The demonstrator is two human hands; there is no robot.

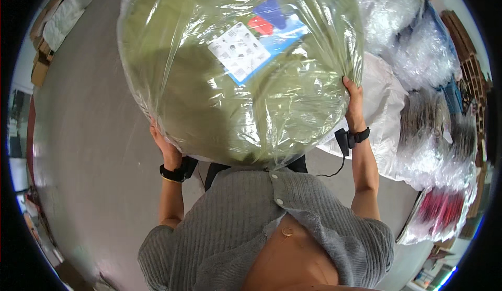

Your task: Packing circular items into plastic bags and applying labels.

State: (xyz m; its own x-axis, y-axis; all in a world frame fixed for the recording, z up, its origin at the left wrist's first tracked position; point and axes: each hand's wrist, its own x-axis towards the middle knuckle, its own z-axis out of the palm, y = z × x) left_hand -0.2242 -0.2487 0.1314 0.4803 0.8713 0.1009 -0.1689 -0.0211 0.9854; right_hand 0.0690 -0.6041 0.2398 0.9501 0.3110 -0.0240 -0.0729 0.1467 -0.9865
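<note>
Floor (83, 155) (wrapped stacks (430, 134) rightward) hides partly behind a green bundle (183, 103) gripped by left hand (166, 147) and right hand (355, 103).

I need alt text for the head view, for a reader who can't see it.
A large, rounded green bundle in clear plastic, with a blue and white card on its face, is held at its sides by a person's left hand and right hand. Plastic-wrapped stacks lie at right; grey floor spreads out at left.
</note>
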